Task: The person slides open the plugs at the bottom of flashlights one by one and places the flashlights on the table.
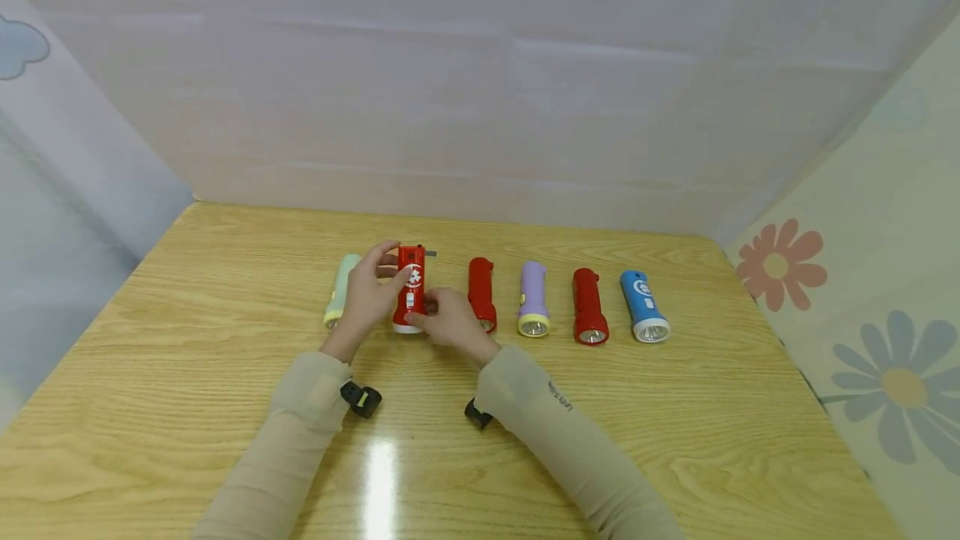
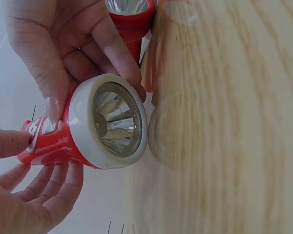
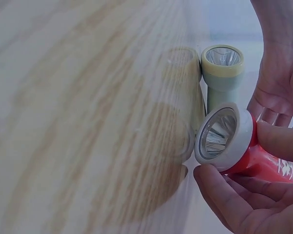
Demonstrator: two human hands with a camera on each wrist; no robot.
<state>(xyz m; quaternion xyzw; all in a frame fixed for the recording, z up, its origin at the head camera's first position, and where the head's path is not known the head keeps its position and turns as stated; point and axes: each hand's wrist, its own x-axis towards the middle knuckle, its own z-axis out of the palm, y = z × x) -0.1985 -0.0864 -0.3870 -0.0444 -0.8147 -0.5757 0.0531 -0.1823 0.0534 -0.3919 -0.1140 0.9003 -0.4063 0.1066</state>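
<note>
Red flashlight (image 1: 411,290) in left grip (image 1: 367,290) and right grip (image 1: 456,319), table edge (image 1: 453,224) beyond

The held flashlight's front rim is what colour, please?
White front rim, clearest in the left wrist view.

six flashlights (image 1: 533,283) in all, one red-and-white flashlight (image 1: 415,292), two all-red flashlights (image 1: 481,283), one pale green flashlight (image 1: 342,283), one purple flashlight (image 1: 533,294), one blue flashlight (image 1: 642,302), two hands, being one left hand (image 1: 367,294) and one right hand (image 1: 457,326), two sleeves (image 1: 577,448), two black wrist devices (image 1: 363,401), one wooden table (image 1: 420,473), two printed flowers (image 1: 903,388)
</note>
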